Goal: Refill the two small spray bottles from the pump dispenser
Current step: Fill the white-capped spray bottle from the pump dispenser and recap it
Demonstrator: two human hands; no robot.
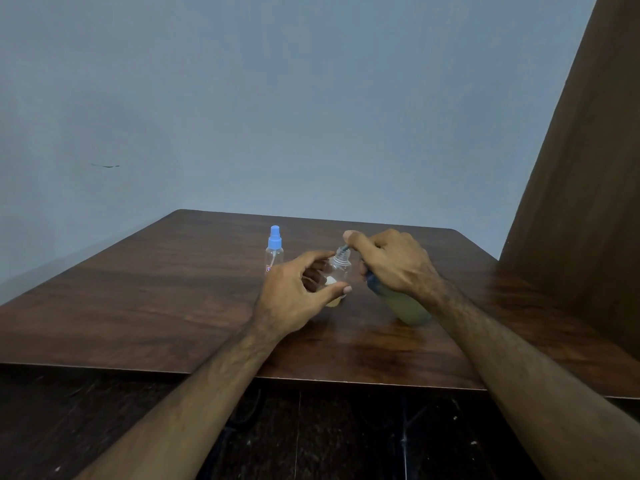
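At mid-table [173, 289], left hand [294, 299] fingers [341, 289] curl round the open spray bottle [337, 271]; right hand [391, 261] grips the tilted pump dispenser [408, 308], nozzle at its neck. Light, slick plastic, probably tippy: hold the body. Two small bottles, one blue-capped bottle [275, 251] standing behind; one dispenser.

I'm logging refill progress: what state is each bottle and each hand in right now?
Uncapped spray bottle: upright on the table, cap off, a little yellowish liquid at the bottom.
Blue-capped spray bottle: upright, capped, untouched.
Pump dispenser: tilted, nozzle at the uncapped bottle's mouth.
Left hand: holds the uncapped bottle.
Right hand: grips the dispenser's top.
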